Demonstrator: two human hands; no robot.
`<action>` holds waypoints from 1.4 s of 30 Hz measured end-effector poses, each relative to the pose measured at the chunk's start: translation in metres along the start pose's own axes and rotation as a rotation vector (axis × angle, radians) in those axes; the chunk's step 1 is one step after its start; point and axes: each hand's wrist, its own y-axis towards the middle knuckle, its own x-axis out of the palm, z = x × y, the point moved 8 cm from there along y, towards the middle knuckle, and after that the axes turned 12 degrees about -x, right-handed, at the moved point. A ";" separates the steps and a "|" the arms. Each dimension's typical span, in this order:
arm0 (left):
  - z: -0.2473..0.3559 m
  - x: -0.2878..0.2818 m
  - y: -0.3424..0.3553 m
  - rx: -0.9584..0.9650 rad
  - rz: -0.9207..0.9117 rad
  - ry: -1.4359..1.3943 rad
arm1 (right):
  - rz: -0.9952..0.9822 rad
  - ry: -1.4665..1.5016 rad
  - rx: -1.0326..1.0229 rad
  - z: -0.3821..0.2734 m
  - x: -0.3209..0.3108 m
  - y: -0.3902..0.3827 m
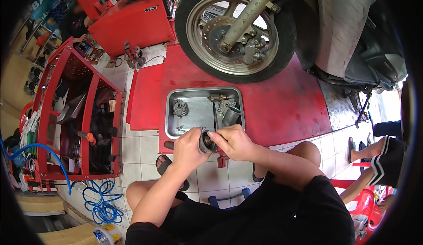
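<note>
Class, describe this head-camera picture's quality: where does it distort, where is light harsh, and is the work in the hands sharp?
Head view: fisheye bends the red tool cart and tile lines toward a black rim; daylight washes out the far right edge; the left hand and right hand, both on a round metal part, are fairly sharp and evenly lit, like the metal tray.

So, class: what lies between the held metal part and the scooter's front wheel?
In the head view, a metal tray of small parts lies on the red lift between the round part and the wheel.

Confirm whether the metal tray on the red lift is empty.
No: the metal tray holds several small metal engine parts and a short grey cylinder.
</note>
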 end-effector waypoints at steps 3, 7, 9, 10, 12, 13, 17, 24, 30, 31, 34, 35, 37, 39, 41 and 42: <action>-0.005 0.005 0.005 -0.028 -0.025 -0.031 | 0.070 -0.044 -0.050 -0.002 0.000 0.001; 0.004 -0.009 0.009 -0.005 0.004 -0.053 | 0.108 -0.025 -0.095 -0.018 -0.005 0.000; 0.012 -0.012 0.008 0.038 -0.002 -0.102 | 0.104 0.011 -0.054 -0.013 -0.008 -0.006; 0.013 -0.013 0.007 0.056 -0.003 -0.124 | 0.099 0.033 -0.035 -0.011 -0.008 -0.007; 0.008 -0.010 0.006 0.026 -0.031 -0.092 | 0.075 0.028 -0.021 -0.013 -0.007 -0.005; 0.006 -0.009 0.006 0.009 -0.043 -0.078 | 0.060 0.026 -0.015 -0.014 -0.007 -0.004; -0.001 -0.013 0.013 0.050 -0.015 -0.062 | 0.090 -0.016 -0.083 -0.023 -0.004 -0.001; 0.006 -0.019 0.004 0.042 -0.032 -0.039 | 0.056 0.015 -0.067 -0.020 -0.003 -0.003; -0.006 -0.014 -0.001 0.041 -0.054 -0.014 | 0.076 -0.009 -0.106 -0.019 0.008 -0.009; -0.007 -0.014 0.002 0.046 -0.049 -0.011 | 0.070 -0.015 -0.115 -0.017 0.008 -0.008; -0.006 -0.016 0.003 0.025 -0.098 -0.037 | 0.052 0.010 -0.078 -0.010 0.008 -0.007; -0.007 -0.016 0.002 0.011 -0.108 -0.040 | 0.054 0.021 -0.067 -0.008 0.009 -0.007; -0.010 -0.013 -0.003 -0.002 -0.123 -0.062 | 0.057 0.023 -0.054 -0.009 0.011 -0.013; -0.010 -0.014 -0.004 -0.001 -0.133 -0.062 | 0.062 0.034 -0.040 -0.010 0.013 -0.013; -0.010 -0.013 -0.003 -0.009 -0.163 -0.047 | 0.060 0.046 -0.015 -0.010 0.011 -0.014; -0.009 -0.013 -0.002 -0.013 -0.178 -0.039 | 0.061 0.053 -0.014 -0.008 0.013 -0.014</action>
